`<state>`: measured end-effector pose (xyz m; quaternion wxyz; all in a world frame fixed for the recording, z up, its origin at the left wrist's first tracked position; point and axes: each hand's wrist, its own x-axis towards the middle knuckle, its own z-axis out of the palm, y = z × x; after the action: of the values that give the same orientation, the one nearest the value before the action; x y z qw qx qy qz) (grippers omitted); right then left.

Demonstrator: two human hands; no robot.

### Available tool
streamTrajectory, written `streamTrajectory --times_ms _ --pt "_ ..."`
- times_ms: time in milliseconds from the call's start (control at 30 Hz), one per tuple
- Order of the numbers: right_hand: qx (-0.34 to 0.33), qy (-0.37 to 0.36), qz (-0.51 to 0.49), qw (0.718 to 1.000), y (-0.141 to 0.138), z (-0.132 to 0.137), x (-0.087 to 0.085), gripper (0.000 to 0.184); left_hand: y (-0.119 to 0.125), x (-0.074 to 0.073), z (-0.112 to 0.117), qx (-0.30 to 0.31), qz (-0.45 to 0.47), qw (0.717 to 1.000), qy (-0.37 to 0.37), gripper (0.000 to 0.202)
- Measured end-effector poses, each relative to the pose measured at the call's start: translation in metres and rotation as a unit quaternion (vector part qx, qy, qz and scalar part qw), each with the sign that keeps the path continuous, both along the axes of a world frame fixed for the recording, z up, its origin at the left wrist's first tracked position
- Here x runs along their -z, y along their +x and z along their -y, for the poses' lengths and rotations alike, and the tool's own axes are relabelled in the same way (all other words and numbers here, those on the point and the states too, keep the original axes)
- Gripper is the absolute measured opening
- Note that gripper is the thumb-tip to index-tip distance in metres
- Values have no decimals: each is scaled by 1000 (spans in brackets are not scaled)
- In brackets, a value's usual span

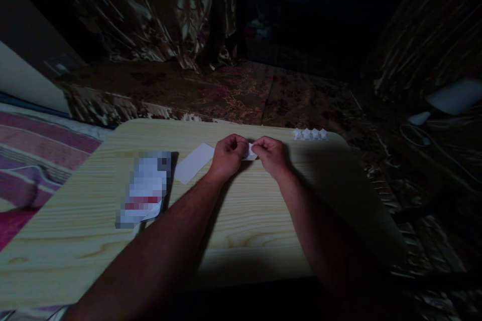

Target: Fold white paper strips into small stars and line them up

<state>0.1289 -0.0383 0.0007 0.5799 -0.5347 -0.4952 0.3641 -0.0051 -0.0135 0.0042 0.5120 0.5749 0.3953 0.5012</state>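
Note:
Over the far middle of the wooden table (259, 210), my left hand (230, 154) and my right hand (271, 154) meet around a small piece of white paper (249, 151). Both hands are closed, pinching the paper between thumbs and fingers, which hide most of it. Just left of my left hand lies a flat white paper sheet (194, 162). To the right, near the far edge, several small white folded paper stars (310, 134) sit in a row.
A blurred-out white object with a red band (145, 188) lies left of my forearm. A striped bedspread (48, 140) borders the table's left side. Patterned curtains (181, 15) hang behind. At right are a pale lamp-like object (455, 96) and a white cable (408, 138).

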Motion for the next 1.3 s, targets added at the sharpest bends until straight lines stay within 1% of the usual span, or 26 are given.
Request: streamTrajectory --times_ms 100,167,233,333,467,667,867,1100,1300 --pt "-17 -2 -30 999 0 3 -7 20 -1 1 -2 -21 5 1000 -3 20" --pt "-44 -19 -70 996 1 5 -12 27 -2 2 -4 -41 16 999 -4 18" --pt "-69 -30 -82 994 2 6 -14 29 -3 3 -6 -61 32 998 -2 17" --pt "-84 -39 -55 994 0 5 -12 24 -3 4 -8 -64 55 996 5 15" --pt "-67 -38 -21 997 -3 2 -5 19 -2 4 -8 -50 59 997 5 14" --pt "-53 -14 -24 998 -2 -2 2 13 -1 3 -6 -36 54 998 -10 15" --pt "-54 -5 -35 998 -3 -1 2 10 -2 0 -3 -32 32 999 -6 16" --pt "-40 -10 -29 999 -2 -2 3 10 0 3 -3 -26 38 999 4 16" --pt "-26 -16 -19 999 -2 -2 2 10 0 2 -2 -28 14 999 11 16"
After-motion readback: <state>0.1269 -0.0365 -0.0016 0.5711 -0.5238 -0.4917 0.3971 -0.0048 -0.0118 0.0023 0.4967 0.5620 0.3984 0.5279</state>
